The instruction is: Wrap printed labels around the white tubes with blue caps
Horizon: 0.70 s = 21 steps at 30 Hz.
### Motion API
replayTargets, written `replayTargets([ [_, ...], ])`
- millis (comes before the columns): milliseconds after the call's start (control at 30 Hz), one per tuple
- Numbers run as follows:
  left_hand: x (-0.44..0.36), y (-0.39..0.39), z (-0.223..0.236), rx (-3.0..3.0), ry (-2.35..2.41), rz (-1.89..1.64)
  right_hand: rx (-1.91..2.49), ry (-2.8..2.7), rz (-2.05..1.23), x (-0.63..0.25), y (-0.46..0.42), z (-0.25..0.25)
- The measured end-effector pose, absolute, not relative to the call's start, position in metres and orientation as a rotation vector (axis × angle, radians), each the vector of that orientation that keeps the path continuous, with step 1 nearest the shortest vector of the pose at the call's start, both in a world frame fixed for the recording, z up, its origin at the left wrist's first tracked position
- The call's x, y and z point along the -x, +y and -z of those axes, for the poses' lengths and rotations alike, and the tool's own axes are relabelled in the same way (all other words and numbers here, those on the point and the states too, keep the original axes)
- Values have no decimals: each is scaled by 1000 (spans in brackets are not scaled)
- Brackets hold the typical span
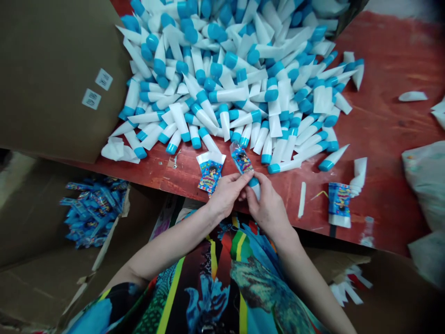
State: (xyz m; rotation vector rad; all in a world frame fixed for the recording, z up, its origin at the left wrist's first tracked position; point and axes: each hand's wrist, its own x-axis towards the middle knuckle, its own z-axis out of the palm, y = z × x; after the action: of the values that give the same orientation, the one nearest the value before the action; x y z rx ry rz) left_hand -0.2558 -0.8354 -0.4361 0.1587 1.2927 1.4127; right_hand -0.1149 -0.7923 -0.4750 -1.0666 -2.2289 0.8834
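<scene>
Left hand [225, 195] and right hand [268, 204] are closed, fingers curled, on a blue-capped white plastic tube [254, 188] and clear printed packet [241, 158]. A heap of matching tubes [215, 79] lies directly ahead on the scuffed red tabletop [385, 125], beside a cardboard flap [55, 79].

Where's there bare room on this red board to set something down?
The widest bare patch of red board lies right of the tube pile, above the packet. A narrow strip runs left of the left hand, under the tubes. The pile itself is crowded.

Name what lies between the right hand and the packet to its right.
The head view shows a white strip and yellow thread between the right hand and packet.
</scene>
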Motion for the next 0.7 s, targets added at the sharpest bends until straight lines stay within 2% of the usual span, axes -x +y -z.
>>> replayTargets([
  [433, 278, -834, 421, -289, 1355, -1465, 886, -2173, -1002, 145, -761, 464],
  [633, 289, -835, 413, -223, 1313, -1550, 795, -1934, -1542, 127, -758, 469],
  [700, 285, -836, 415, -261, 1313, -1514, 799, -1821, -1629, 127, -755, 476],
])
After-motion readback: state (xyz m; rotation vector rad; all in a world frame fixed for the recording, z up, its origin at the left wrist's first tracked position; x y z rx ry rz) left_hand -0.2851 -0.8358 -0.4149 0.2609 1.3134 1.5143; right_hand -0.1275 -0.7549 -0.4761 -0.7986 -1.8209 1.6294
